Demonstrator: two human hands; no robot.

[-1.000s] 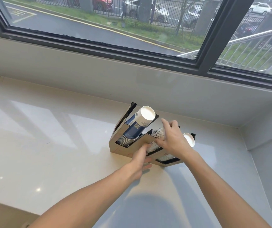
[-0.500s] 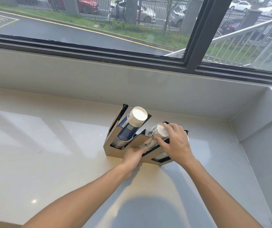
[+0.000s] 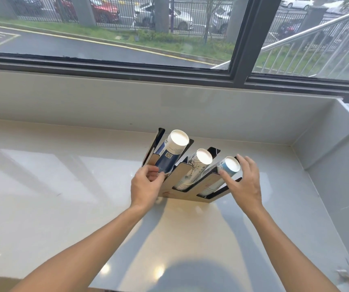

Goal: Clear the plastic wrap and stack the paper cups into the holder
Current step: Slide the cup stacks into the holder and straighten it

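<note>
Tidying three rows of cups [image 3: 192, 168] in the holder [image 3: 181, 192] near the counter's [image 3: 53, 186] back edge, left hand [image 3: 146, 186] pinching its left end, right hand [image 3: 244, 183] spread wide beside the right row, next probably nudging rows snug.

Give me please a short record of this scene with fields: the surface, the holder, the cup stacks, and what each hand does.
surface: pale glossy counter below a window
holder: slotted rack on the counter, three slots, all filled
cup stacks: blue stack in the left slot, sketch-print stack in the middle, light-blue stack in the right
left hand: fingers at the blue stack's lower end
right hand: open, fingers around the light-blue stack's top
plastic wrap: none visible
</note>
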